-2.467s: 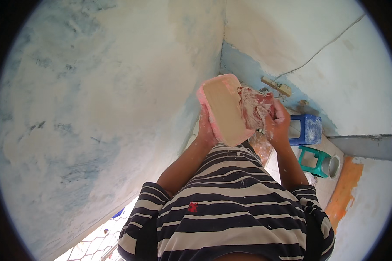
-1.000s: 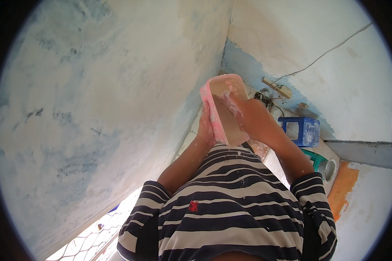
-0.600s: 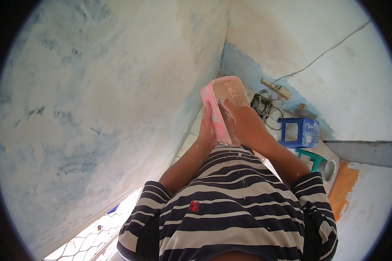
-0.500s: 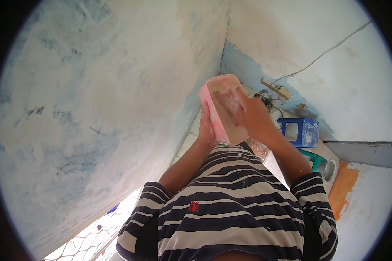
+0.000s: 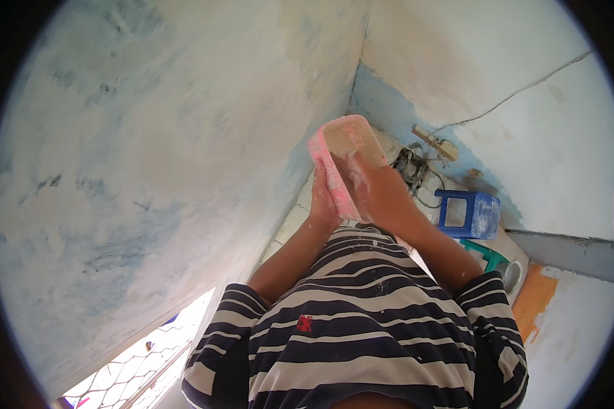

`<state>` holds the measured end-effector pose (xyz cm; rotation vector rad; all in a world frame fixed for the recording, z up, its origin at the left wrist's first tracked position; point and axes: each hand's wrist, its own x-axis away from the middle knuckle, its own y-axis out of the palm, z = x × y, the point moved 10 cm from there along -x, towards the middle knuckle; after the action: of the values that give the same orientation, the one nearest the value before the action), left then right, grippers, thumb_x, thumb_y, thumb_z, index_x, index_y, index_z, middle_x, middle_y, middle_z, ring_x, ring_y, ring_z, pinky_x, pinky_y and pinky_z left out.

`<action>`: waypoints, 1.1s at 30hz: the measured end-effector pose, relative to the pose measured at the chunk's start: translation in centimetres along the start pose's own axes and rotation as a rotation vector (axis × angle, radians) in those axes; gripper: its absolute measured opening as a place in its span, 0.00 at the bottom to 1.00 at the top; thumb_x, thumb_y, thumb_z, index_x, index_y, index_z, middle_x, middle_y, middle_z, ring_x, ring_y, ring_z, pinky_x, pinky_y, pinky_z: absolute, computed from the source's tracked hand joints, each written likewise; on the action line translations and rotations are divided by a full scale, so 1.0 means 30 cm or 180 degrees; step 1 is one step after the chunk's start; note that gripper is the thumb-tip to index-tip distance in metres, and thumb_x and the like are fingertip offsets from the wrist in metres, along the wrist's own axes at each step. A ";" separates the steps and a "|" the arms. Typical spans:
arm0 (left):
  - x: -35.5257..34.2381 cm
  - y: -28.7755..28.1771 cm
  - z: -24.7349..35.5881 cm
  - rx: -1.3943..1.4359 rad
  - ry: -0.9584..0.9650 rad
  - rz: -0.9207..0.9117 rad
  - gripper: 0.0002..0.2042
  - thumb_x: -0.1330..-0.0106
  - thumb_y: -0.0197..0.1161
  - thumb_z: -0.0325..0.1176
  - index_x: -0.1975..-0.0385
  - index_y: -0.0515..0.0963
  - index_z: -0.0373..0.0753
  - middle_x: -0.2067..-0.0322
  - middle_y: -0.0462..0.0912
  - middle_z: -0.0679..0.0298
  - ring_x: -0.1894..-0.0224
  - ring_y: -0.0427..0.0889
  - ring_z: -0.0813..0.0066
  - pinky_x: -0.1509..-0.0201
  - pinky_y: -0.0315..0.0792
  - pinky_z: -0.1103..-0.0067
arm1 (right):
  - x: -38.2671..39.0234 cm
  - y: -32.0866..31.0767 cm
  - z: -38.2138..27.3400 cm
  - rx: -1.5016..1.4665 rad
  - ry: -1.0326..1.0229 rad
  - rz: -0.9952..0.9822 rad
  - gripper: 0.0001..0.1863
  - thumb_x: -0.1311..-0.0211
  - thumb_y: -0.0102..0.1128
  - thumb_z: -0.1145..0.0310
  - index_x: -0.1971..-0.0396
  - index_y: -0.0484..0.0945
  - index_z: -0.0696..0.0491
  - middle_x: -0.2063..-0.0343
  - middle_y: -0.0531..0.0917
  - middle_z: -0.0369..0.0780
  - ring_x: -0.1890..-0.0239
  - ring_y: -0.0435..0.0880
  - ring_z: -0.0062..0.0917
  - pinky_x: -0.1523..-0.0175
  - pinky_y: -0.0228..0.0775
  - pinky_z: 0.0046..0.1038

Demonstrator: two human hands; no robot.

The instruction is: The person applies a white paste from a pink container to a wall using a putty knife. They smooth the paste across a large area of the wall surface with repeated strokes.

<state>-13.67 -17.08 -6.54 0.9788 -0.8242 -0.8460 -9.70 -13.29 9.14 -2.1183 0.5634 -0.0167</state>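
Note:
My left hand [image 5: 322, 194] grips the left side of a pink rectangular plastic container [image 5: 355, 133], its rim and inside coated in pale beige paste. Inside it is my right hand [image 5: 382, 191], blurred, with fingers curled low in the paste; whatever they hold is hidden. The container is held just above my striped shirt, tilted so its interior faces up toward me.
Patchy plastered walls [image 5: 150, 150] form a corner. Below are tangled black cables [image 5: 407, 169], a pale strip fixture [image 5: 445, 146], a blue stool [image 5: 484, 215], a green stool [image 5: 481, 251] and a grey round vessel [image 5: 515, 273] on tiles [image 5: 295, 221]. Wire mesh [image 5: 126, 375] shows at lower left.
Earlier, a reddish paste-covered tool showed in my right hand beside the container; that hand has since moved left into it. In the latest moments the hand has shifted slightly down within it.

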 end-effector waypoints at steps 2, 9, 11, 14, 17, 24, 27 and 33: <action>-0.010 -0.005 -0.004 0.0066 0.0009 0.0090 0.31 0.28 0.39 0.58 0.33 0.57 0.44 0.37 0.66 0.58 0.36 0.67 0.61 0.33 0.64 0.65 | -0.033 -0.028 0.027 0.0028 0.0041 -0.0089 0.24 0.48 0.50 0.78 0.46 0.68 0.58 0.75 0.79 0.55 0.70 0.78 0.54 0.65 0.70 0.46; -0.071 0.020 -0.037 -0.0283 0.0264 0.0289 0.31 0.28 0.38 0.59 0.33 0.56 0.43 0.36 0.65 0.59 0.35 0.66 0.62 0.33 0.63 0.65 | -0.051 -0.019 0.155 0.0074 0.0058 0.0153 0.22 0.46 0.52 0.76 0.48 0.68 0.59 0.76 0.78 0.55 0.72 0.78 0.55 0.66 0.69 0.48; -0.110 0.039 -0.071 -0.0293 0.0348 0.0283 0.31 0.28 0.37 0.59 0.33 0.56 0.43 0.36 0.65 0.59 0.36 0.66 0.62 0.33 0.63 0.65 | -0.024 -0.065 0.145 0.0011 -0.0292 0.0316 0.23 0.46 0.53 0.75 0.47 0.68 0.58 0.76 0.78 0.55 0.72 0.77 0.55 0.66 0.69 0.49; -0.181 0.127 -0.152 -0.0022 0.0305 0.0089 0.32 0.28 0.37 0.59 0.33 0.56 0.44 0.37 0.65 0.58 0.37 0.68 0.60 0.34 0.65 0.64 | -0.012 -0.162 0.243 -0.0202 -0.0104 0.0042 0.22 0.46 0.53 0.75 0.48 0.68 0.60 0.74 0.78 0.56 0.71 0.77 0.55 0.67 0.69 0.46; -0.254 0.178 -0.207 -0.0040 0.0264 0.0161 0.31 0.27 0.34 0.59 0.33 0.57 0.45 0.39 0.67 0.60 0.39 0.69 0.61 0.37 0.68 0.64 | -0.025 -0.309 0.394 -0.0590 0.0634 -0.0061 0.23 0.45 0.52 0.76 0.47 0.67 0.61 0.77 0.78 0.54 0.77 0.76 0.49 0.70 0.69 0.38; -0.338 0.305 -0.310 0.0335 0.0341 -0.0255 0.27 0.27 0.36 0.53 0.36 0.61 0.43 0.43 0.72 0.59 0.42 0.74 0.60 0.39 0.71 0.62 | -0.004 -0.561 0.574 -0.1037 0.0759 0.0784 0.22 0.43 0.53 0.75 0.47 0.67 0.59 0.81 0.75 0.49 0.81 0.75 0.38 0.72 0.67 0.31; -0.345 0.303 -0.335 -0.0474 0.0656 -0.0050 0.26 0.30 0.42 0.49 0.37 0.61 0.41 0.45 0.73 0.60 0.44 0.75 0.61 0.41 0.72 0.64 | 0.053 -0.546 0.669 -0.1609 0.0541 0.1127 0.21 0.42 0.54 0.74 0.48 0.67 0.62 0.79 0.74 0.48 0.78 0.75 0.27 0.67 0.69 0.27; -0.253 0.351 -0.365 -0.4090 0.1472 -0.0245 0.30 0.42 0.67 0.41 0.42 0.65 0.39 0.50 0.75 0.63 0.50 0.77 0.68 0.47 0.72 0.72 | 0.246 -0.554 0.697 -0.2650 0.1009 0.1520 0.20 0.38 0.52 0.80 0.46 0.64 0.62 0.59 0.77 0.42 0.60 0.76 0.18 0.53 0.70 0.20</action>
<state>-5.03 -3.21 -1.92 0.0225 0.2239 -0.9335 7.94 8.06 8.62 -2.7260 1.4503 0.1832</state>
